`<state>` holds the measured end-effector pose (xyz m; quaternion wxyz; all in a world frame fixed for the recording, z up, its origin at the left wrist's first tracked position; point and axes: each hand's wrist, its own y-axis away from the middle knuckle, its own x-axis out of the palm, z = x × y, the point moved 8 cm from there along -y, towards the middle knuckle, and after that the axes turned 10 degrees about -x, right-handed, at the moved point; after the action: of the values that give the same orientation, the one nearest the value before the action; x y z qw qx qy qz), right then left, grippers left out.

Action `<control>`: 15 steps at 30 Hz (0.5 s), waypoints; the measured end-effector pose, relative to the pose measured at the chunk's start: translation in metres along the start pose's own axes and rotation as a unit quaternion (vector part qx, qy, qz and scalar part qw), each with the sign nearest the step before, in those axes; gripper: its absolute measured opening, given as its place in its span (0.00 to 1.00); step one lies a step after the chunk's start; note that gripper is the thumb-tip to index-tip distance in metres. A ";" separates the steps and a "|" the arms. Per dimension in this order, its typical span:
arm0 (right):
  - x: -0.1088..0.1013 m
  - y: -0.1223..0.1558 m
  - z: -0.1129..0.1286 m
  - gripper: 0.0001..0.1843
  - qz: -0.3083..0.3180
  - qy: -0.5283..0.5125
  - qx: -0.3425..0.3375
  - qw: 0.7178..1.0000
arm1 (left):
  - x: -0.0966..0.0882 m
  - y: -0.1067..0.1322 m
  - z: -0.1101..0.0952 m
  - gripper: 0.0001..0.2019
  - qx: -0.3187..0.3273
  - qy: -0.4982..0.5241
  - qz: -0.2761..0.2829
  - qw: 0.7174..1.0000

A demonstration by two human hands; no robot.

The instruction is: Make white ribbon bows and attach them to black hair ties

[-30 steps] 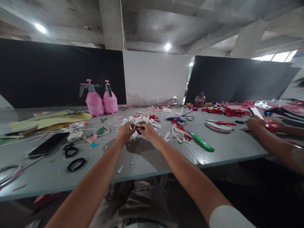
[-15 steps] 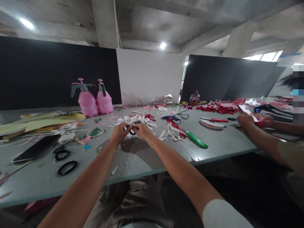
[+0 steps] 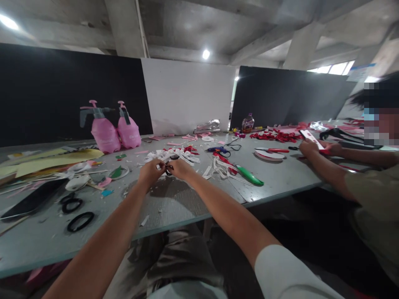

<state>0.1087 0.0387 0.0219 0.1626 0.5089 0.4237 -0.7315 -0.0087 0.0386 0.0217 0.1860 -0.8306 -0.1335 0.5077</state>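
Above the middle of the table, my left hand [image 3: 151, 172] and my right hand [image 3: 180, 169] meet with fingertips pinched together. Between them is a small black loop [image 3: 168, 171], mostly hidden by the fingers; its exact kind cannot be made out. Just behind the hands lies a heap of white ribbon pieces [image 3: 187, 156] with some red ones. More white ribbon strips [image 3: 218, 168] lie to the right, beside green-handled scissors [image 3: 250, 176]. On the left part of the table are a black ring [image 3: 80, 221] and further black loops [image 3: 71, 203].
Two pink spray bottles [image 3: 129, 132] stand at the back left. A dark phone [image 3: 34, 198] lies by paper scraps. A blue glue gun [image 3: 216, 149], a ribbon roll [image 3: 268, 156] and red ribbon pieces [image 3: 276, 136] are to the right, where another person holds a phone [image 3: 311, 139].
The view has turned slightly right, so things sit further left in the picture. Both hands stay together at the black loop, with only small finger movement.
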 end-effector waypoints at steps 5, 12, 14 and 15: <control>-0.013 0.001 0.005 0.15 -0.058 -0.008 -0.013 0.998 | -0.007 -0.001 0.004 0.10 -0.021 0.058 -0.049 0.997; -0.024 0.008 0.005 0.16 -0.140 -0.137 -0.050 0.979 | -0.015 -0.007 0.038 0.08 -0.092 0.127 -0.095 0.983; -0.028 0.010 -0.002 0.17 -0.165 -0.175 -0.043 0.970 | -0.017 -0.011 0.056 0.08 -0.130 0.200 -0.099 0.966; -0.029 0.011 -0.005 0.17 -0.173 -0.188 -0.035 0.966 | -0.017 -0.012 0.060 0.09 -0.139 0.246 -0.100 0.954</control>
<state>0.1318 0.0309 0.0420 0.1284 0.2749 0.4925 -0.8157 -0.0705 0.0528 0.0153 0.1455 -0.9297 -0.2349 0.2434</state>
